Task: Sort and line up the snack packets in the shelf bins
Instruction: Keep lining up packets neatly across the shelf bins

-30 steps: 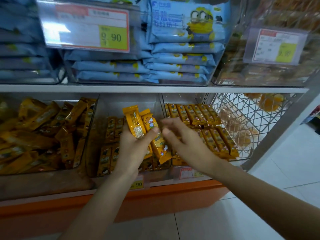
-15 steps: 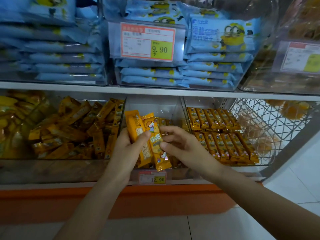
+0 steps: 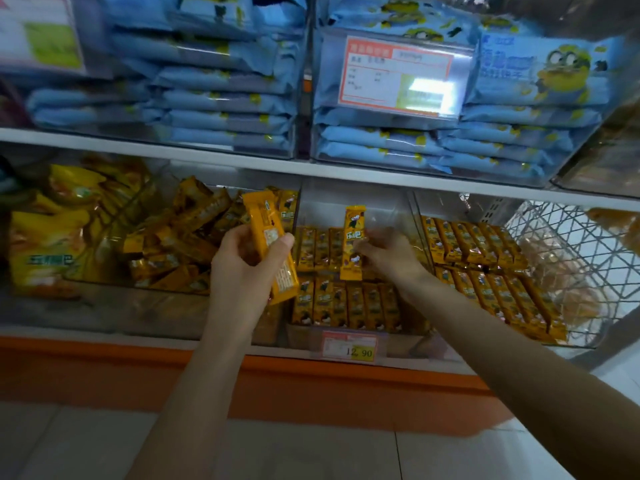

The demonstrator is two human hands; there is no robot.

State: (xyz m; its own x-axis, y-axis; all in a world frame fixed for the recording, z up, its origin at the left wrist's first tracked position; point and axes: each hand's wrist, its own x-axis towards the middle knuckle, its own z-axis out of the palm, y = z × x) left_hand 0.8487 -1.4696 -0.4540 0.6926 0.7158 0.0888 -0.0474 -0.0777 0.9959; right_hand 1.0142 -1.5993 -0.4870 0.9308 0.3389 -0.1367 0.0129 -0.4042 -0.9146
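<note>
My left hand (image 3: 242,268) grips an orange snack packet (image 3: 268,233), held upright in front of the lower shelf. To its right, my right hand (image 3: 388,252) pinches a second orange packet (image 3: 352,242) upright above the middle clear bin (image 3: 391,209). Rows of the same packets (image 3: 346,303) lie lined up in that bin. The right bin (image 3: 485,271) holds two more neat rows. In the left bin (image 3: 173,244) the orange packets lie in a loose heap.
Blue biscuit packs (image 3: 221,98) fill clear bins on the upper shelf, with a price card (image 3: 398,77) in front. A wire basket (image 3: 571,258) stands at the far right. Yellow bags (image 3: 45,244) sit at the far left. A 12.90 price tag (image 3: 349,346) hangs below.
My right hand took one packet out of the pair in my left hand and carried it right, over the middle bin. The view has shifted left.
</note>
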